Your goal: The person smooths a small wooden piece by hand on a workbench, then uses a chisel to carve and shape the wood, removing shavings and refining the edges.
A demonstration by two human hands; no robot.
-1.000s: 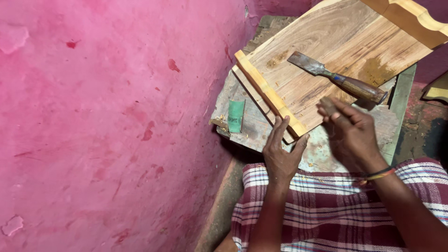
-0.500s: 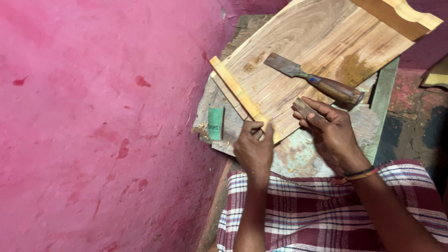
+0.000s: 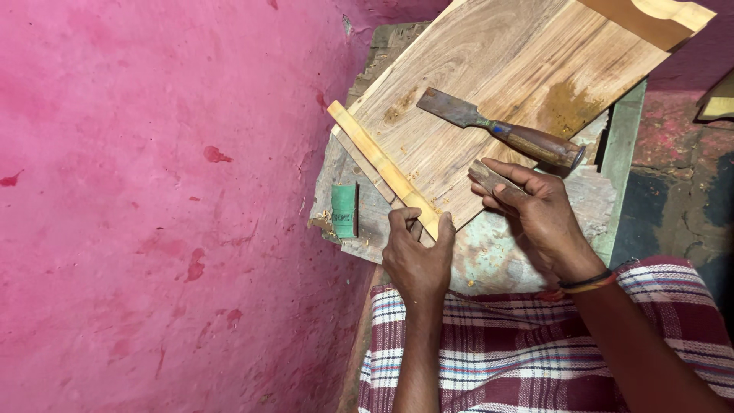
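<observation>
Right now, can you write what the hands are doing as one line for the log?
left hand: pinching end of wooden strip | right hand: holding small wood piece | chisel: lying on board, untouched

The left hand pinches the near end of a thin pale wood strip lying along the left edge of a wide wooden board. The right hand grips a small dark block against the board's near edge. Just beyond it a chisel lies on the board. A small green object sits left, beside the pink wall.
</observation>
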